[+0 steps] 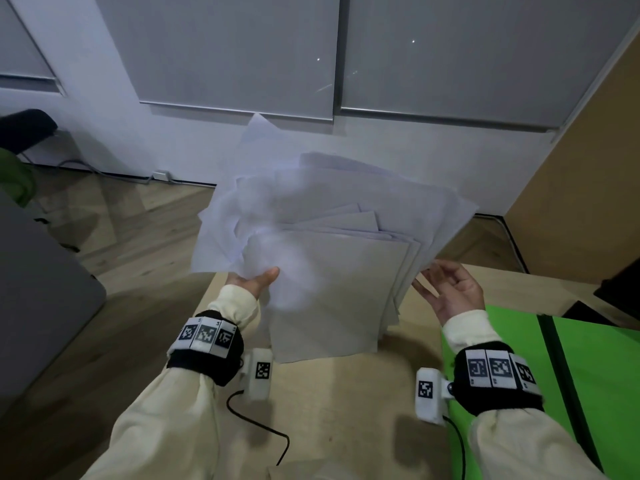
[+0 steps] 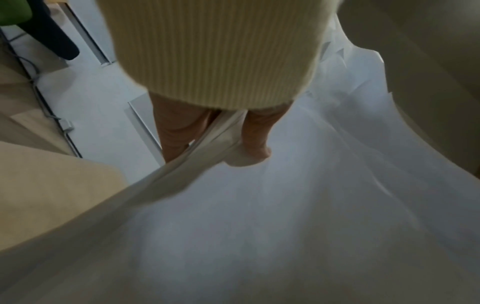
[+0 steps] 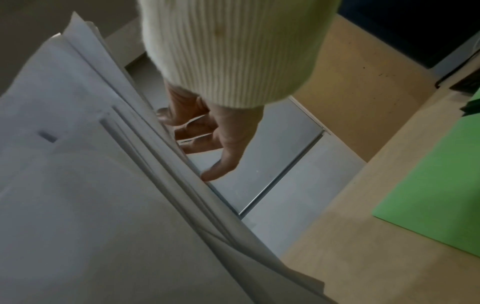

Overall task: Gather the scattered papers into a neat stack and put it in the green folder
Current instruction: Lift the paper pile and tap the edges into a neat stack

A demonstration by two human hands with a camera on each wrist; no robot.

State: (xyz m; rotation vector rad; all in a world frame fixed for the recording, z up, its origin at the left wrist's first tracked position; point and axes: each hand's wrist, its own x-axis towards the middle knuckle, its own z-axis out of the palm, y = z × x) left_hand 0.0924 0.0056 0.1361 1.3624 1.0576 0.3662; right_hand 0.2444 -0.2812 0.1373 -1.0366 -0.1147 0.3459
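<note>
A loose, fanned bundle of white papers (image 1: 332, 251) stands tilted on its lower edge on the wooden table (image 1: 346, 410). My left hand (image 1: 254, 280) grips the bundle's left side, thumb on the near face and fingers behind; the left wrist view shows the papers (image 2: 259, 216) pinched between thumb and fingers (image 2: 255, 139). My right hand (image 1: 450, 289) is spread with straight fingers against the right edges of the sheets (image 3: 103, 185), the fingertips (image 3: 210, 174) touching them. The green folder (image 1: 595, 368) lies open flat on the table at the right, also seen as the folder (image 3: 436, 185) in the right wrist view.
A dark object (image 1: 620, 285) sits at the table's far right edge. A grey piece of furniture (image 1: 41, 289) stands to the left over the wooden floor (image 1: 114, 216). White wall and blinds (image 1: 242, 53) lie ahead, with a brown panel (image 1: 588, 188) at right.
</note>
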